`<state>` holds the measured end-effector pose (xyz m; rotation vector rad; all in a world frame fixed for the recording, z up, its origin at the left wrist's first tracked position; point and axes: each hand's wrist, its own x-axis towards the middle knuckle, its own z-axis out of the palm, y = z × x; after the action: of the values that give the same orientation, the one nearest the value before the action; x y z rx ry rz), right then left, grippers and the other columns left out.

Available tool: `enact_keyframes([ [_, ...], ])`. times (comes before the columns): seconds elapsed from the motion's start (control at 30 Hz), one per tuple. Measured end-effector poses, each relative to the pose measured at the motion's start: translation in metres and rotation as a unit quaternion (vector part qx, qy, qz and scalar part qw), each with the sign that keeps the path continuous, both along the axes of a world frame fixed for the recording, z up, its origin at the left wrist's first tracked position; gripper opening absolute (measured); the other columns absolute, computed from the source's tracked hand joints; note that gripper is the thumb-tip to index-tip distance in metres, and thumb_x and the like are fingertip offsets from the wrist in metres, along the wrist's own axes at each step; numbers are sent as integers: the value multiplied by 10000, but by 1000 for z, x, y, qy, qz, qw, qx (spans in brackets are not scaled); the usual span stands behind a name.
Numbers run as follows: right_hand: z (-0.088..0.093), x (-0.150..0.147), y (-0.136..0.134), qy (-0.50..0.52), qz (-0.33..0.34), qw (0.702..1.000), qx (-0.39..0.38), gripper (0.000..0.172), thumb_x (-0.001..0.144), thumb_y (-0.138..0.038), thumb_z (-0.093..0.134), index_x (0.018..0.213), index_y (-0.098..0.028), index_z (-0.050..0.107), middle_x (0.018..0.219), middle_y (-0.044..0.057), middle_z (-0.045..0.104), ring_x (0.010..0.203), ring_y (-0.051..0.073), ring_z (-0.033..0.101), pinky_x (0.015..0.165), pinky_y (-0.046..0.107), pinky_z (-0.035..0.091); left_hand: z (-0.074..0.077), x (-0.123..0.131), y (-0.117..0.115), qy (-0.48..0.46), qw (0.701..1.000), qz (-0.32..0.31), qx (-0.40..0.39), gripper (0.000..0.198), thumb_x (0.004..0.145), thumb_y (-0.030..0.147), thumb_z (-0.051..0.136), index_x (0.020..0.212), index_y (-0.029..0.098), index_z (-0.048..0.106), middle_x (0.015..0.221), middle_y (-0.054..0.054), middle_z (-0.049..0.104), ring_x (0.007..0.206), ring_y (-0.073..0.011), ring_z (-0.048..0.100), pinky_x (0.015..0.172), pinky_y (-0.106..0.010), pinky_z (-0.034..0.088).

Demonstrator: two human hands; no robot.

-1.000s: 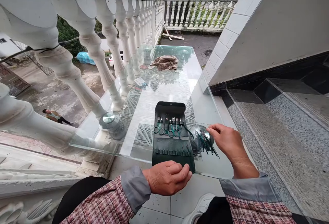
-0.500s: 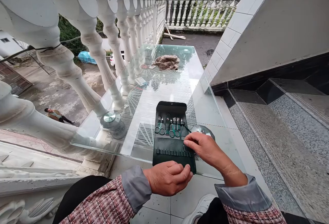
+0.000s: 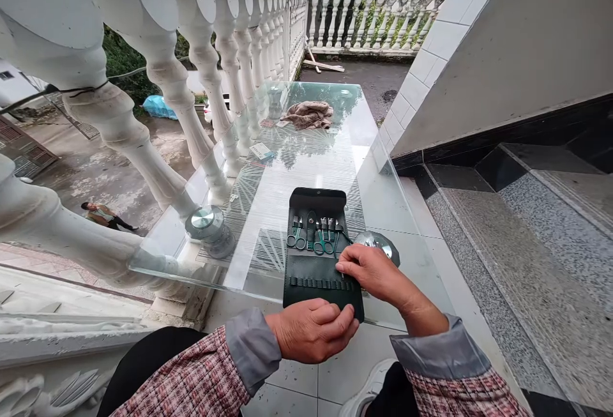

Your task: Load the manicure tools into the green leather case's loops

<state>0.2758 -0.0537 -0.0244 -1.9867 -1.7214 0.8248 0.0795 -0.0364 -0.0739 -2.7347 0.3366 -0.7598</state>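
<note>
A dark green manicure case (image 3: 316,260) lies unfolded on the near end of a glass table (image 3: 306,149). Green-handled scissors and clippers (image 3: 313,236) sit in its upper row, and a strip of elastic loops runs across its lower half. My left hand (image 3: 311,329) is closed on the case's near edge. My right hand (image 3: 371,270) pinches a thin metal tool, its tip pointing down at the loops on the case's right side. A round metal table fitting (image 3: 380,246) shows just behind this hand.
A white stone balustrade (image 3: 191,72) runs along the table's left side. A crumpled brown cloth (image 3: 309,115) lies at the far end, a small card (image 3: 261,151) at the left edge. Granite steps (image 3: 517,244) rise on the right. A person stands in the yard below (image 3: 100,214).
My right hand left the pile of thin tools on the right and came over the case's lower right part with one tool pinched. The left hand stayed on the case's edge.
</note>
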Motion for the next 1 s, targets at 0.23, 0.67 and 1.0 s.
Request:
enact_keyframes([
  [0.23, 0, 2, 12, 34, -43, 998, 28, 227, 741, -374, 485, 589, -208, 515, 613, -20, 569, 615, 129, 480, 587, 257, 346, 0, -1, 0, 25, 1000, 0, -1, 329, 890, 174, 436, 1164, 62, 578, 1253, -207, 539, 850, -160, 540, 689, -281, 470],
  [0.67, 19, 64, -18, 190, -252, 946, 73, 242, 684, -428, 572, 636, -194, 536, 549, -21, 529, 449, 91, 452, 433, 228, 381, -1, -1, 0, 32, 999, 3, 10, 312, 886, 179, 478, 1159, 69, 581, 1254, -208, 537, 858, -164, 532, 671, -278, 465],
  [1.0, 2, 80, -21, -59, -214, 975, 16, 182, 707, -333, 500, 567, -224, 542, 547, -5, 583, 507, 137, 504, 492, 256, 345, 0, 0, 0, 3, 1000, 5, 12, 293, 880, 168, 479, 1130, 77, 601, 1224, -186, 565, 846, -158, 529, 681, -273, 463],
])
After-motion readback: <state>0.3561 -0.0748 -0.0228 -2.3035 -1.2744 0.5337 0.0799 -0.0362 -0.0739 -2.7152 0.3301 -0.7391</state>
